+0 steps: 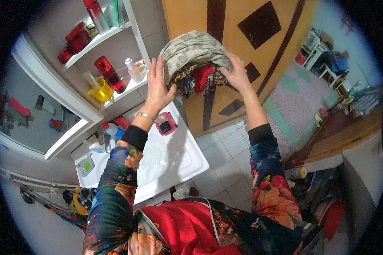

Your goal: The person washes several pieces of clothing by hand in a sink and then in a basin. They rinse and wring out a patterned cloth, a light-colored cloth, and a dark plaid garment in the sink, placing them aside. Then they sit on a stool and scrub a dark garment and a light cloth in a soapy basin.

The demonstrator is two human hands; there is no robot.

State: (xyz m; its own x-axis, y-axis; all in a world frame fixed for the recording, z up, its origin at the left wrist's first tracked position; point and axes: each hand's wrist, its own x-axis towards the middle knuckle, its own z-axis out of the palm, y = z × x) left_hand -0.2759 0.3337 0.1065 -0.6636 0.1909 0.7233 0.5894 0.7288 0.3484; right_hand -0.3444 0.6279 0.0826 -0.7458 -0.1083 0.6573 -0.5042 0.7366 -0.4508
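Observation:
A pale cloth with a grey paisley print (194, 47) bunches in front of the wooden door. Darker patterned fabric (186, 84) and a red fabric (203, 78) show beneath it. My left hand (158, 84) is at its left edge, fingers extended upward and thumb out to the side; whether it grips is unclear. On the opposite side, my right hand (237, 71) has its fingers and thumb on the cloth's edge. How the bundle is supported is hidden. A bracelet (144, 115) circles my left wrist.
Below my left arm is a white washbasin (191, 159), with a small pink container (166, 123) on its rim. Wall shelves (131, 86) hold red bottles and a yellow cup (101, 91). The wooden door (233, 98) stands before me; a seated person (335, 62) is in the room beyond.

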